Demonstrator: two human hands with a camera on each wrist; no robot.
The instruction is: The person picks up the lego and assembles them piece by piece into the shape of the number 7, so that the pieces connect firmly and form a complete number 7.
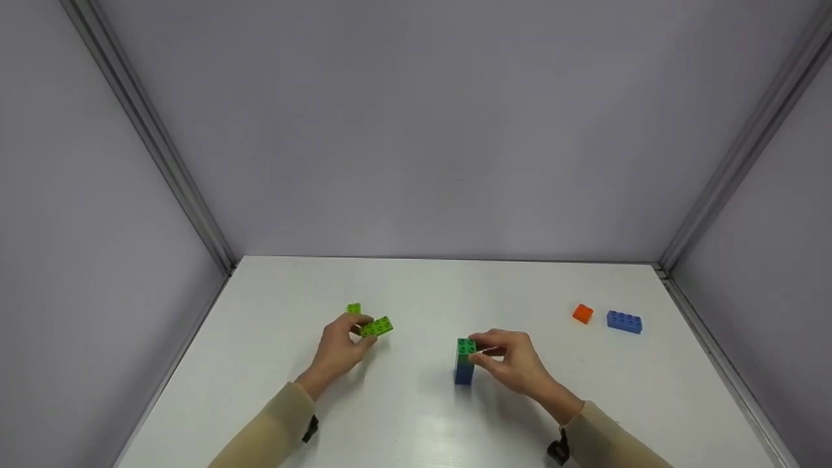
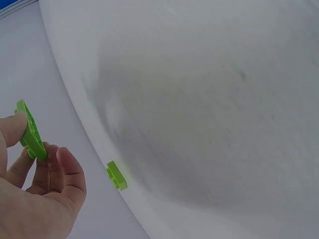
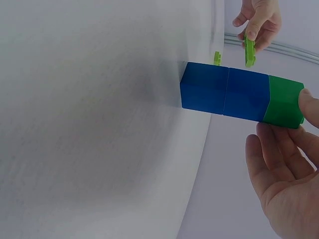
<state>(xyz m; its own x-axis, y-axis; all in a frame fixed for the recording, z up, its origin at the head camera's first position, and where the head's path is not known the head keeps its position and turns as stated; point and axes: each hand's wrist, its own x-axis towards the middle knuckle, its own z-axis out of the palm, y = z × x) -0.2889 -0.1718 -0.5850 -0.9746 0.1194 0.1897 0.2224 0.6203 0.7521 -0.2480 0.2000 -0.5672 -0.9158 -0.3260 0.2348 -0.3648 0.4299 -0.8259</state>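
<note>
My left hand [image 1: 338,346] pinches a thin lime-green toy building brick [image 1: 378,327] between thumb and fingers, raised above the table. Its studs face up in the head view. Just beyond that hand, a second lime-green brick [image 2: 116,176] lies on the table. To the right stands an upright stack of two blue bricks [image 3: 225,90] with a darker green brick [image 3: 285,101] on top. My right hand [image 1: 515,365] grips the green brick from the right side, thumb on the near side and fingers on the far side. The stack's base appears to touch the table.
On the far right of the white table [image 1: 416,422] lie a small orange brick [image 1: 583,313] and a longer blue brick [image 1: 624,322]. Grey panels [image 1: 448,143] close off the back and both sides.
</note>
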